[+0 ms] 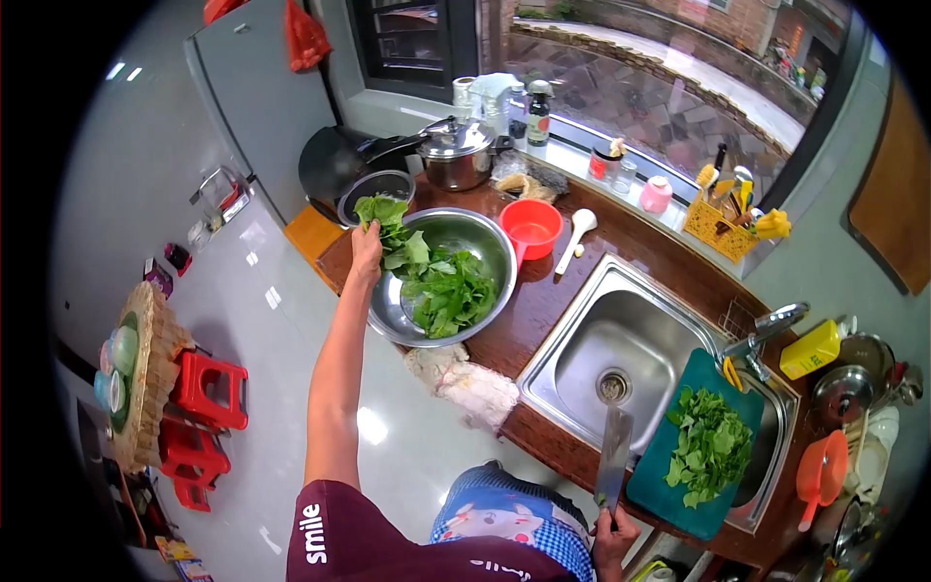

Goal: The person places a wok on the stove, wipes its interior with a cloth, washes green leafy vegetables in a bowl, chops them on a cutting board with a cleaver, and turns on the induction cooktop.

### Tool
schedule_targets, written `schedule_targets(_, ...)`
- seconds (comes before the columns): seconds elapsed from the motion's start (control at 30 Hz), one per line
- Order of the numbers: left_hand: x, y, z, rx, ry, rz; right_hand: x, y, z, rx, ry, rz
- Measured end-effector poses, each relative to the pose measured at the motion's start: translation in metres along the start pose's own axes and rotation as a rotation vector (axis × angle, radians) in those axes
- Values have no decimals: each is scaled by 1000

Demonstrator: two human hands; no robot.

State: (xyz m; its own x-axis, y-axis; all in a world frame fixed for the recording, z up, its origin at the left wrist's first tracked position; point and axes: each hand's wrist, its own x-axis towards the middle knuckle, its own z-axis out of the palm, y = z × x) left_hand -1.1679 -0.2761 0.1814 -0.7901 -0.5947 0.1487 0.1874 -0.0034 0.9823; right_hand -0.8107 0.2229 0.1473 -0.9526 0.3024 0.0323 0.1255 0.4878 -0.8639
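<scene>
A person in a maroon top grips a bunch of leafy greens (pixel 392 215) in the left hand (pixel 367 250), at the left rim of a steel bowl (pixel 384 303) near the center of the frame. More loose leaves (pixel 454 296) lie inside the bowl. At bottom center, the right hand (pixel 613 535) is closed around the handle of a broad-bladed knife (pixel 615 448), its blade pointing up the frame, just left of a green cutting board (pixel 652 477). A heap of cut-looking greens (pixel 713 444) sits on the board, which lies across the right part of the sink (pixel 603 315) at lower right. A red dipper (pixel 531 225) and a white spoon (pixel 579 233) rest on the wooden desk (pixel 519 315) between bowl and sink.

The step in hand appears to be gathering a fistful of leaves from the bowl, with the knife at the ready. Carrying them to the board would call for a firm left grip across the open basin, so that no leaves drop, and a knife held low and clear of the arriving hand. Whether the bunch touches the bowl's rim cannot be told from this angle.
</scene>
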Motion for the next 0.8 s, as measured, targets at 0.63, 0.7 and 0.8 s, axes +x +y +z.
schedule_targets(0.63,-258,44,279,593,-1518,-141,-54,69,-105,-90,478,266)
schedule_targets(0.7,-321,17,308,397,-1900,127,-51,63,-120,-86,544,261)
schedule_targets(0.8,-440,3,336,765,-1897,421,-46,58,-137,-79,602,272)
